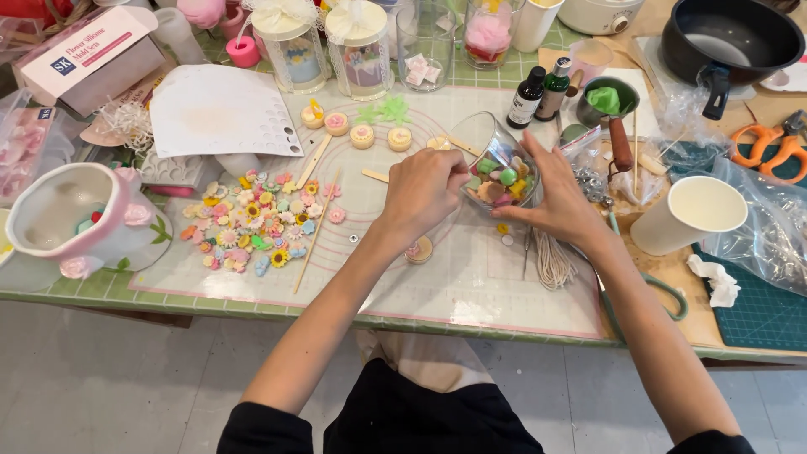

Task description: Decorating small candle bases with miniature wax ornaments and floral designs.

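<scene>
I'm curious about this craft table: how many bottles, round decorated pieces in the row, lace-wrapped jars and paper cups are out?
Dark dropper bottles: 2
Round decorated pieces in the row beyond the hands: 4
Lace-wrapped jars: 2
White paper cups: 1
Total: 9
The glass bowl tilted in the right hand, with the left hand at its rim, is not counted.

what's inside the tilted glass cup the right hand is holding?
The glass cup holds small pastel pieces: green, pink, yellow and peach. The right hand cradles it; the left hand is at its mouth with fingertips hidden, so pieces behind either hand cannot be seen.
</scene>
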